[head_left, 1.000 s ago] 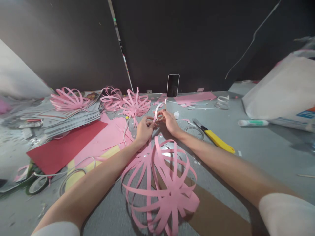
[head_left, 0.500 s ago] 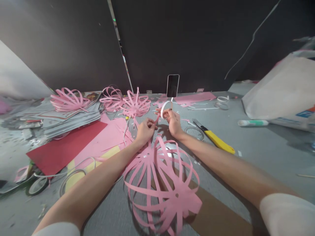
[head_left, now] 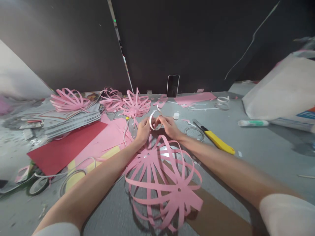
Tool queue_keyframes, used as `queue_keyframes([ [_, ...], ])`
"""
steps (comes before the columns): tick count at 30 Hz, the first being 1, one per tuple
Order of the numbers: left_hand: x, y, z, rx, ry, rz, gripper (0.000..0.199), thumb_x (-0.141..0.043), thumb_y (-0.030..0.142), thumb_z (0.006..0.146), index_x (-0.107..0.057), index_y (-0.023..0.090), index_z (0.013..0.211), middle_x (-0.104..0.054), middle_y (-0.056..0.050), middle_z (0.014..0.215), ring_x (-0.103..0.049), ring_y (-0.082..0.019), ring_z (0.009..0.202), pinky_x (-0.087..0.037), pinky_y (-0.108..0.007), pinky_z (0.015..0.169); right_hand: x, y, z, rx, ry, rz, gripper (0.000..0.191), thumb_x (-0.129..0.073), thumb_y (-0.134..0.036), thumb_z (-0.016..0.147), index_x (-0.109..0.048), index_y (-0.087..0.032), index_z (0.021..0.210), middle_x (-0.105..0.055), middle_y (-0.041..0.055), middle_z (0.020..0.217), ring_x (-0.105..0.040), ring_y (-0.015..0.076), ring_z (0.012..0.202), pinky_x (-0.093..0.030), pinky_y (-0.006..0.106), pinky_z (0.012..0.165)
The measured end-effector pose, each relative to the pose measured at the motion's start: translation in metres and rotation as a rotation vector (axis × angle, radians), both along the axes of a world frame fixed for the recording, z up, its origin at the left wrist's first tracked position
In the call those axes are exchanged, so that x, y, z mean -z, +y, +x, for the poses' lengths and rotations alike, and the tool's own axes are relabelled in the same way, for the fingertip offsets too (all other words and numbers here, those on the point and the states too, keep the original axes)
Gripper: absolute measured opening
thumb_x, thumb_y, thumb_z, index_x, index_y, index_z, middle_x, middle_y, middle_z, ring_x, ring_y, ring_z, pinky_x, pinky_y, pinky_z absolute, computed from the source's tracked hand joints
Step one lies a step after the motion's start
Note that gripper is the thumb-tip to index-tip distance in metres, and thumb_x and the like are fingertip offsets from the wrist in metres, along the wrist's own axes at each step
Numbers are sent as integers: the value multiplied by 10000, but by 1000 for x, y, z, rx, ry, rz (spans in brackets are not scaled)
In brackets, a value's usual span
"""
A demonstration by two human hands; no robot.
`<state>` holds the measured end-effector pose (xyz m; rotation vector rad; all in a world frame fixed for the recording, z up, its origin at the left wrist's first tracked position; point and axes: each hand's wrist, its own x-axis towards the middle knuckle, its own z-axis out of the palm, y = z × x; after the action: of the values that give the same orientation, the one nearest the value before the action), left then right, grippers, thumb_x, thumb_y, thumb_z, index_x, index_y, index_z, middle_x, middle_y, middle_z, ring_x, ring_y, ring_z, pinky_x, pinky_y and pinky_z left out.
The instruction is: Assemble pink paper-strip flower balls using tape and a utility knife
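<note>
My left hand is closed at the top of a pink paper strip, its fingertips partly hidden behind a white roll of tape. Pinching that roll on its right side is my right hand, the two hands almost touching. A loose end of tape curls up from the roll. Below them lies a pink paper lantern, its curved strips joining at flat hubs, partly over a brown board. A small white round piece sits just beyond my right hand.
A yellow utility knife and a marker lie to the right, near a white bag. A phone leans against the dark back panel. More pink lanterns, red paper and scissors are at the left.
My right hand has brought the tape roll left and down against my left hand. The small white round piece now shows behind it. The lantern has shifted slightly.
</note>
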<state>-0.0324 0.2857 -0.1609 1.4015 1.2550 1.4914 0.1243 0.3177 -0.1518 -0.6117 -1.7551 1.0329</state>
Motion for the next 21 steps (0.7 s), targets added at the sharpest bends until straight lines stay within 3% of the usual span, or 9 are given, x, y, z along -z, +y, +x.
queue_keyframes([
  [4,-4,-3,1,16,0,38,357,-704,495,879,-671,167,744,-624,-15,686,-556,-134,630,-457,-243,586,3,2,0,-67,-35,-18,525,-444,-553,1055,-645,-203,719,-693,37,780,-657,191,792,-502,327,816],
  [8,-4,-1,-2,-35,-13,34,391,-724,543,853,-739,154,810,-670,-41,693,-601,-159,615,-472,-258,548,3,1,1,-93,-72,-21,522,-436,-547,1067,-639,-200,734,-696,42,803,-665,193,794,-509,337,808],
  [12,2,3,-5,-89,-52,26,347,-745,487,849,-763,151,934,-712,-44,725,-623,-166,587,-485,-276,547,2,0,0,22,-11,149,522,-446,-561,1070,-648,-203,749,-696,81,1050,-665,221,1010,-501,362,930],
  [14,5,5,-5,-121,-76,3,321,-760,430,847,-744,159,1019,-719,-28,708,-631,-165,563,-493,-276,544,3,2,-1,124,44,150,516,-444,-605,1061,-669,-211,816,-673,86,1118,-659,211,1000,-514,358,923],
  [17,9,7,-4,-149,-89,-16,242,-780,338,833,-711,162,984,-753,-38,735,-705,-182,647,-547,-281,626,5,8,-4,210,139,-12,528,-426,-699,1031,-667,-229,1024,-686,66,997,-668,184,846,-554,332,811],
  [21,11,9,-4,-123,-70,30,192,-771,339,848,-739,154,889,-800,-80,877,-753,-209,837,-582,-323,812,7,14,-4,237,167,-137,543,-459,-716,1007,-638,-221,1138,-663,20,782,-639,164,675,-547,296,673],
])
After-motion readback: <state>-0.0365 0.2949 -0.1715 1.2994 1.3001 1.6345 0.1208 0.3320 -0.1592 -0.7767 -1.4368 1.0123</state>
